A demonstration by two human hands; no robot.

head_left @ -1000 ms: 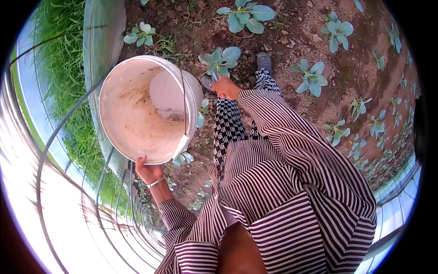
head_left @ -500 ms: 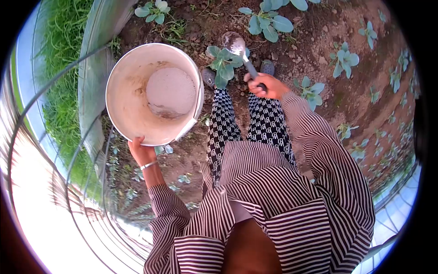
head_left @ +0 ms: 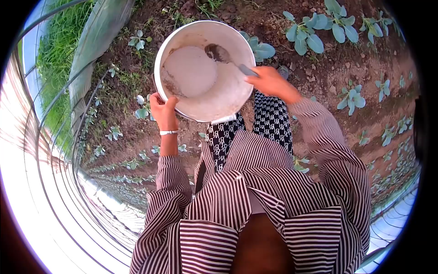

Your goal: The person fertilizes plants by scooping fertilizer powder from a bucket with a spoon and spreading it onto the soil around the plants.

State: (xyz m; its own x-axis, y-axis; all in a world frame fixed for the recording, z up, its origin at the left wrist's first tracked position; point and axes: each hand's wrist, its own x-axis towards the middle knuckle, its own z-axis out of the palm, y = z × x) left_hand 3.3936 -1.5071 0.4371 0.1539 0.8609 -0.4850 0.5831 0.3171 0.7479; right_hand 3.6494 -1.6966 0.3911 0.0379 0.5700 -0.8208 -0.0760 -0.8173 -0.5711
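Note:
My left hand (head_left: 164, 111) grips the near left rim of a white bucket (head_left: 228, 98), which hangs tilted in front of my legs. Inside, a pale powdery material (head_left: 190, 71) covers the bottom. With my right hand (head_left: 273, 83) I hold a spoon (head_left: 219, 53) by its grey handle. Its dark, soiled bowl is inside the bucket, beside the edge of the powder. Whether the bowl touches the powder I cannot tell.
Leafy seedlings (head_left: 306, 34) grow in brown soil (head_left: 328, 68) ahead and to the right, with smaller plants (head_left: 132, 163) at the left. Curved hoops (head_left: 82, 112), plastic sheeting (head_left: 91, 55) and tall grass (head_left: 59, 50) line the left side.
The spoon has gone from above a seedling, with pale powder on its bowl, into the bucket. My left hand and the bucket have moved right, towards my right hand.

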